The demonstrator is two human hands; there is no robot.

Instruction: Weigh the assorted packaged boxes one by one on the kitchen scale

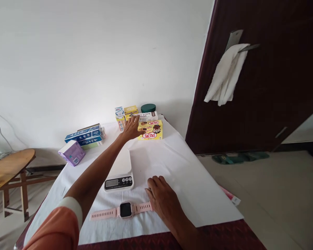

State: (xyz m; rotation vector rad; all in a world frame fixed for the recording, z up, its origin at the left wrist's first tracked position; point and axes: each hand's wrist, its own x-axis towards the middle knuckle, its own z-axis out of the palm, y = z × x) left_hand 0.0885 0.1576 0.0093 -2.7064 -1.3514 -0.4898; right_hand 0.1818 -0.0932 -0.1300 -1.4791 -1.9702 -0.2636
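My left hand stretches over the far part of the table with its fingers spread. Its thumb overlaps a yellow carton with red lettering, and its fingertips are near a white box behind it; contact I cannot tell. My right hand rests on the white cloth, fingers curled in, with nothing visible in them. Beside it lies a smartwatch with a pink strap, one strap end at the hand's edge. A white digital kitchen scale sits below my left forearm, which covers part of it.
Blue toothpaste boxes and a purple box stand at the left. A "COME ON" box, a small white-and-blue box and a green lid are near the wall. Left is a wooden stool; right, a dark door.
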